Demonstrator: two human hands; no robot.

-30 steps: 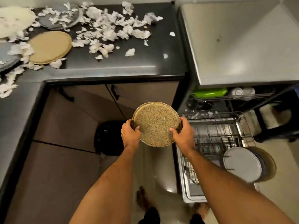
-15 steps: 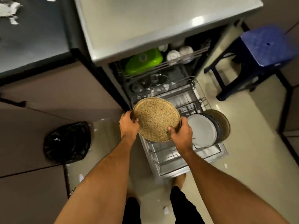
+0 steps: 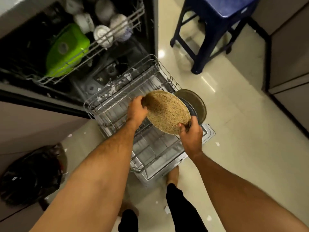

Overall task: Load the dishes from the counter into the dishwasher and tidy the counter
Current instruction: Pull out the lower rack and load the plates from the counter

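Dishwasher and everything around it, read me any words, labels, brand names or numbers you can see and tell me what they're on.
No legible text anywhere.
Green container in the upper rack: round embossed mark on top, too blurred to read.
White cups: faint markings, unreadable.
Speckled plate, black bag, blue stool: no text shows.

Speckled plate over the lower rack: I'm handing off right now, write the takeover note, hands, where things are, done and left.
Left hand grips the speckled plate at its upper-left rim; right hand grips its lower-right rim.
The plate is tilted, held above the pulled-out lower rack, right beside the plates already standing at the rack's right end.
Upper rack holds a green container and cups.
Done: several plates racked.
Left: slot this plate next to them. The counter is out of view, so what remains there cannot be told. Paper scraps lie on the floor.
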